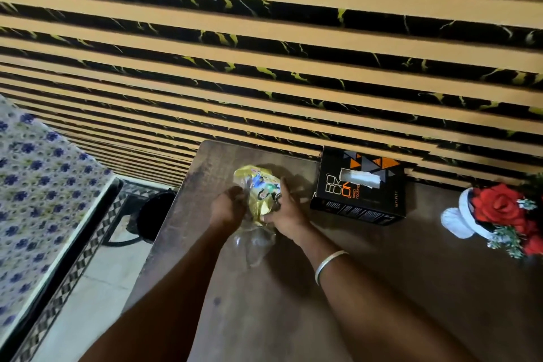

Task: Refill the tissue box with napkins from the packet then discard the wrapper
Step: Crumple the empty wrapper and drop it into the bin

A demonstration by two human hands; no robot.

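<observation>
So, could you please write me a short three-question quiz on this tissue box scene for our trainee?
1. True or false: both the left hand and the right hand grip the crumpled gold plastic wrapper.
2. Which side of the wrapper is the black cardboard tissue box with orange triangles on? A) left B) right C) underneath
3. Fill in: white tissue shows through the box's top ____.

Key:
1. True.
2. B. The box stands on the brown wooden table, against the striped wall, with the red artificial rose in a white holder further right.
3. Slot.
</observation>
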